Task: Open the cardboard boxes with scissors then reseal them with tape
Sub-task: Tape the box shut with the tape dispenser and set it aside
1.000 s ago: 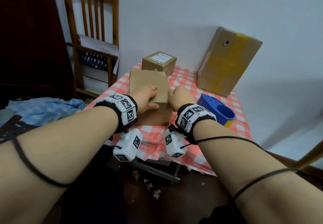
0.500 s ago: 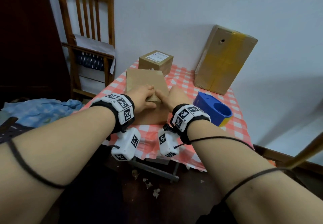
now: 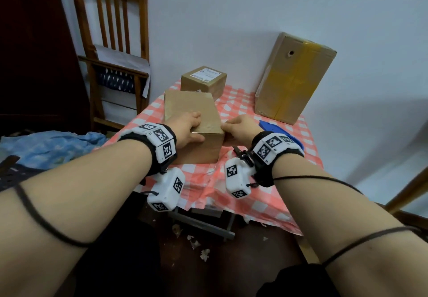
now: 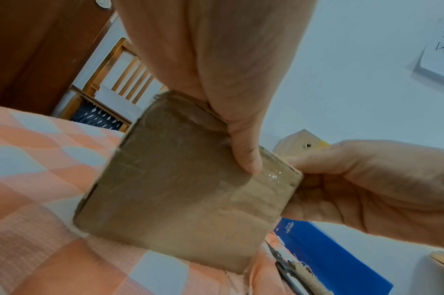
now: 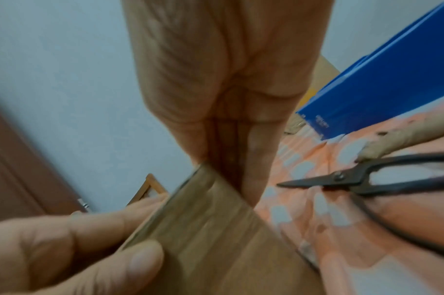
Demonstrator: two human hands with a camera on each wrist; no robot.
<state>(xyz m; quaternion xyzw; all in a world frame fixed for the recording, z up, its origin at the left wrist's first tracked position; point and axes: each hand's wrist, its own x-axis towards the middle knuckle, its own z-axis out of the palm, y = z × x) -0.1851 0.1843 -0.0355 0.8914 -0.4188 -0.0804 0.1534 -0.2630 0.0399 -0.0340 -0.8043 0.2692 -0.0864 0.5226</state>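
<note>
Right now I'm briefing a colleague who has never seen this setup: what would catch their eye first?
First, the plain cardboard box at the near middle of the red-checked table, gripped at its near end by the left hand and the right hand. Next, the tall box with yellow tape leaning on the wall at the far right. Then the black scissors lying on the cloth beside the blue tape dispenser.

This looks like a room in a home. A small worktop (image 3: 273,199) wears a red and white checked cloth (image 3: 243,102) and stands against a plain white wall (image 3: 231,18). A wooden chair (image 3: 115,48) is beside a dark wooden door (image 3: 34,53), and blue checked bedding (image 3: 51,143) lies at left.
</note>
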